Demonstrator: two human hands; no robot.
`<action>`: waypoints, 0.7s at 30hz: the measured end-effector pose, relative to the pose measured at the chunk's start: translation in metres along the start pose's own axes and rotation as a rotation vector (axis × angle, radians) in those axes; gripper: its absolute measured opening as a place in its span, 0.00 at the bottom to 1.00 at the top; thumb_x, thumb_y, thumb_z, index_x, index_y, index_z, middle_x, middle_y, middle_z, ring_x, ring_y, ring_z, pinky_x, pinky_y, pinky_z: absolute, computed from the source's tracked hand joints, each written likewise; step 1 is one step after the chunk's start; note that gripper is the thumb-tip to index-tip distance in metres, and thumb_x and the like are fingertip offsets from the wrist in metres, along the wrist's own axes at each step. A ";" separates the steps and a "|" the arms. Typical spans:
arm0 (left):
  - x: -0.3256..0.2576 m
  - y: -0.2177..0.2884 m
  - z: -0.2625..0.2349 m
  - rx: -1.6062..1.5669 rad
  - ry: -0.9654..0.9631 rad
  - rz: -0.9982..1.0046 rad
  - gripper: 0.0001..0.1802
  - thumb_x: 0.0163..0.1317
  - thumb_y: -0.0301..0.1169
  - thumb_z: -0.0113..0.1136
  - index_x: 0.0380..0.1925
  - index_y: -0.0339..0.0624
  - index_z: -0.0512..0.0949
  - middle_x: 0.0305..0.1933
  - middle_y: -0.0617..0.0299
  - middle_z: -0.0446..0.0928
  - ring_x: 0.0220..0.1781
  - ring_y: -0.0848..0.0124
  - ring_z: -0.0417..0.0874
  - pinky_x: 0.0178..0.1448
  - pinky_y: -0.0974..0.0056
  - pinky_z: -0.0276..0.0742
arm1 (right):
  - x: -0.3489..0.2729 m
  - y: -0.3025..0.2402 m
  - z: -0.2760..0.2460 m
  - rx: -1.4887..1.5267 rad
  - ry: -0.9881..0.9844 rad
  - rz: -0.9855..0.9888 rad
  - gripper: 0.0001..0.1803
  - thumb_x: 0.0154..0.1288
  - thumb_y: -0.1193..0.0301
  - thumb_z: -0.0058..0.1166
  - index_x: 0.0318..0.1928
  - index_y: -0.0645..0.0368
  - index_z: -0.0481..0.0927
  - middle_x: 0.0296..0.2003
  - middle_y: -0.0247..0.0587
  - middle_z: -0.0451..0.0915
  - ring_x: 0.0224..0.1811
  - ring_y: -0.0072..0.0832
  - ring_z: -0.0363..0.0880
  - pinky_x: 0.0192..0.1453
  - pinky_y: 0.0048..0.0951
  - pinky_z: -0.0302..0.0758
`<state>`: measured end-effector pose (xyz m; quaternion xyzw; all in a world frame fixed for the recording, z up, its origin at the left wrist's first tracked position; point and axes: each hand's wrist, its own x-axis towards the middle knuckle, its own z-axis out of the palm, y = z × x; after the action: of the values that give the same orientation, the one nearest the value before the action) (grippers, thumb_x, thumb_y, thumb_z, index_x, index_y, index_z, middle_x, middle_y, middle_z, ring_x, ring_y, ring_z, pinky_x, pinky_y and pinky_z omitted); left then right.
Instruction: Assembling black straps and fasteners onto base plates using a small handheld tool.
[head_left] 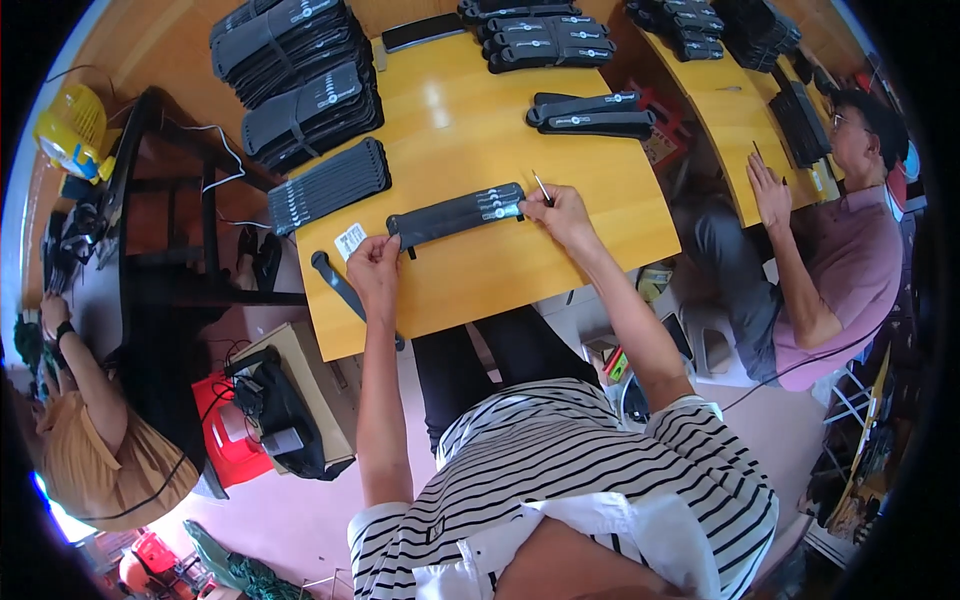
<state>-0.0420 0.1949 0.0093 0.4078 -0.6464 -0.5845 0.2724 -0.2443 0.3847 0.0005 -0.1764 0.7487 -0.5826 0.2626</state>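
Observation:
A flat stack of black straps (pixel 455 216) with white print lies across the yellow table in front of me. At its left end my left hand (pixel 374 268) is closed, thumb and fingers pinching the corner. My right hand (pixel 563 216) is closed around a slim pen-like tool (pixel 543 188) with a pale tip pointing up and away. The fingertips of that hand also touch the stack's right end. Beside my left hand lie a white printed label (pixel 350 240) and one loose black strap (pixel 342 284), which runs partly under my wrist.
A fanned row of black straps (pixel 335 185) lies at the left, with banded piles (pixel 310 115) behind it. More bundles (pixel 590 115) sit at the far right. A co-worker (pixel 840 230) sits at another table; another person (pixel 110 450) is at far left. A cardboard box (pixel 335 385) stands below.

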 end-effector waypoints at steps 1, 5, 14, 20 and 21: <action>0.000 -0.001 0.001 -0.012 0.017 0.017 0.07 0.55 0.27 0.60 0.25 0.34 0.76 0.17 0.68 0.71 0.16 0.82 0.67 0.20 0.76 0.61 | 0.000 0.001 0.001 -0.021 0.025 -0.027 0.07 0.48 0.72 0.61 0.21 0.62 0.77 0.14 0.28 0.71 0.17 0.15 0.65 0.22 0.21 0.61; 0.003 -0.001 0.002 0.047 0.025 0.024 0.06 0.55 0.27 0.60 0.27 0.35 0.75 0.19 0.68 0.71 0.17 0.82 0.67 0.20 0.77 0.60 | 0.001 -0.001 0.002 -0.046 0.049 -0.002 0.07 0.48 0.73 0.61 0.21 0.62 0.78 0.14 0.29 0.71 0.17 0.15 0.65 0.21 0.22 0.61; 0.009 -0.004 0.007 -0.013 0.048 0.023 0.06 0.53 0.26 0.62 0.25 0.33 0.76 0.18 0.65 0.72 0.14 0.81 0.67 0.17 0.74 0.62 | 0.000 -0.005 0.002 -0.002 0.059 0.045 0.07 0.50 0.74 0.60 0.21 0.62 0.77 0.14 0.31 0.72 0.17 0.16 0.67 0.21 0.20 0.62; 0.006 0.000 0.007 0.080 0.087 0.010 0.06 0.53 0.25 0.62 0.25 0.33 0.76 0.18 0.64 0.73 0.14 0.80 0.68 0.16 0.74 0.62 | 0.000 -0.007 0.004 -0.039 0.069 0.007 0.07 0.51 0.73 0.58 0.21 0.63 0.77 0.14 0.32 0.73 0.16 0.17 0.68 0.21 0.21 0.63; 0.006 0.000 0.007 0.110 0.093 0.002 0.06 0.53 0.26 0.62 0.25 0.33 0.77 0.17 0.64 0.73 0.14 0.80 0.69 0.16 0.74 0.62 | 0.000 -0.008 0.005 -0.061 0.078 0.008 0.07 0.51 0.73 0.59 0.21 0.63 0.77 0.14 0.33 0.73 0.16 0.17 0.68 0.21 0.22 0.64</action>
<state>-0.0507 0.1932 0.0071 0.4483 -0.6644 -0.5284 0.2800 -0.2417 0.3789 0.0074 -0.1585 0.7763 -0.5651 0.2300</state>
